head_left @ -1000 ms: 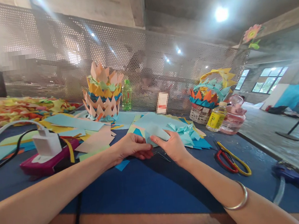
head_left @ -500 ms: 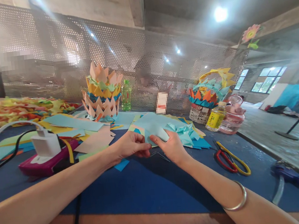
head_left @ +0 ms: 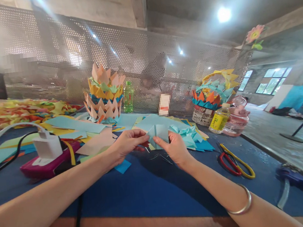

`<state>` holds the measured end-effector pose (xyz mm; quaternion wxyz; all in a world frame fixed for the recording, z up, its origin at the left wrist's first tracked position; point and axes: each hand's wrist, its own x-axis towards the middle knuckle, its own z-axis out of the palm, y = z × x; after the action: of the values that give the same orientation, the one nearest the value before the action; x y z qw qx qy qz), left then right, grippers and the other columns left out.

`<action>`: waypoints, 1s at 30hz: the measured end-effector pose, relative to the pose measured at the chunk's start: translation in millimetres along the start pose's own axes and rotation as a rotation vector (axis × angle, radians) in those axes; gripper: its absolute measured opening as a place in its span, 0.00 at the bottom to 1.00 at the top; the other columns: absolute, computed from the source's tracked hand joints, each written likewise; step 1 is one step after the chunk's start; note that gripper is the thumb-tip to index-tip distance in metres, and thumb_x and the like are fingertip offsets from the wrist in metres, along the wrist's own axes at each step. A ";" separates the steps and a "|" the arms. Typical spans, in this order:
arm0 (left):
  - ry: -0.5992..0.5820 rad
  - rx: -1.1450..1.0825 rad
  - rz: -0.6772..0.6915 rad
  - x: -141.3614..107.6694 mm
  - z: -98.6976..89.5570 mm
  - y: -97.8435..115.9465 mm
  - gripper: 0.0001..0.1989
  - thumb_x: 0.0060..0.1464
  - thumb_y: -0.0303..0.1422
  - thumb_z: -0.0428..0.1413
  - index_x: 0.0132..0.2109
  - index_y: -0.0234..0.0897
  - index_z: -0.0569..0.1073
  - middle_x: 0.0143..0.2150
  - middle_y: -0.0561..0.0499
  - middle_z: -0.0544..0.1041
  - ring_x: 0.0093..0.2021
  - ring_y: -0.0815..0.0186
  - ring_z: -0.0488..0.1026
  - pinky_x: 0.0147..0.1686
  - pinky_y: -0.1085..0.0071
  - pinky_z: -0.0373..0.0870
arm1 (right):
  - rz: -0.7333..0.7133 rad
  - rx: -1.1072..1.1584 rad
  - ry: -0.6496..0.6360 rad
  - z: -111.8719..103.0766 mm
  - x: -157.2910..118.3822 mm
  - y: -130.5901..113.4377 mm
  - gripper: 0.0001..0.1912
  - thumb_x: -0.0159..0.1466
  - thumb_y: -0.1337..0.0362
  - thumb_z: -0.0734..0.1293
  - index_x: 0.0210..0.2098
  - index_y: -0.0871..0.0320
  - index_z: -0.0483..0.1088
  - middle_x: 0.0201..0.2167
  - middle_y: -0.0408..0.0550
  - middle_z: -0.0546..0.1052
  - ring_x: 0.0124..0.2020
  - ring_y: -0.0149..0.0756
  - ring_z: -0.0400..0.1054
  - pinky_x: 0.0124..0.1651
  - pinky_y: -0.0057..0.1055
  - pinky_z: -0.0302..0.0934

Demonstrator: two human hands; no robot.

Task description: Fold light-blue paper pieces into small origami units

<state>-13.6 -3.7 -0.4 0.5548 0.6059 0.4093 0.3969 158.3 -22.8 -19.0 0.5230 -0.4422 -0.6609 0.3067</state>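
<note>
Between my hands is a light blue sheet of paper with a crease down it and its upper left corner folded over. My left hand pinches its left edge between thumb and fingers. Closed on the right side, my right hand presses its thumb on the front face. Just beyond lie more light blue sheets, and to the right a cluster of folded light blue paper pieces. Thin wire-like bits lie on the blue tabletop below my hands.
Red-and-yellow-handled scissors and a blue glue gun lie right. Bottles and a folded-paper basket stand behind them. Left are a power strip with cables, paper sheets and a tiered paper flower.
The paper's upper left corner is now folded, and a crease shows on its face. My left hand has moved slightly up and holds the left edge higher.
</note>
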 end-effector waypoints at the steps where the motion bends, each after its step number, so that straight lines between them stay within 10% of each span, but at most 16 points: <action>1: -0.003 -0.035 0.002 0.1 0.0 -0.7 0.16 0.38 0.42 0.63 0.31 0.35 0.73 0.26 0.52 0.75 0.31 0.67 0.73 0.29 0.74 0.69 | 0.003 0.017 -0.012 0.8 -0.5 -0.4 0.14 0.54 0.57 0.65 0.33 0.63 0.71 0.26 0.45 0.73 0.27 0.32 0.64 0.31 0.27 0.60; 9: 0.036 -0.158 -0.053 -1.2 1.9 4.6 0.14 0.38 0.38 0.64 0.31 0.34 0.73 0.28 0.53 0.75 0.29 0.70 0.72 0.33 0.73 0.69 | -0.005 0.052 -0.073 4.1 -4.8 -3.6 0.17 0.59 0.55 0.61 0.42 0.61 0.66 0.34 0.49 0.73 0.33 0.34 0.66 0.33 0.28 0.62; 18: 0.140 -0.191 -0.082 0.7 -1.3 9.2 0.14 0.37 0.37 0.64 0.30 0.32 0.73 0.22 0.54 0.73 0.22 0.72 0.69 0.28 0.73 0.69 | -0.504 -0.453 0.096 -10.5 -2.9 -9.8 0.28 0.54 0.80 0.55 0.50 0.52 0.64 0.46 0.51 0.63 0.46 0.37 0.60 0.45 0.36 0.61; 30: 0.164 -0.160 -0.015 -1.4 -0.6 10.2 0.14 0.38 0.37 0.64 0.30 0.31 0.73 0.22 0.53 0.74 0.23 0.71 0.70 0.28 0.73 0.68 | -0.715 -0.698 0.021 -16.6 1.4 -12.5 0.09 0.58 0.67 0.67 0.34 0.46 0.76 0.53 0.44 0.62 0.52 0.41 0.55 0.51 0.43 0.57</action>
<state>-14.1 -5.2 9.8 0.5687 0.5222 0.4249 0.4725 170.9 -27.8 -3.2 0.4229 -0.3398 -0.8291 -0.1355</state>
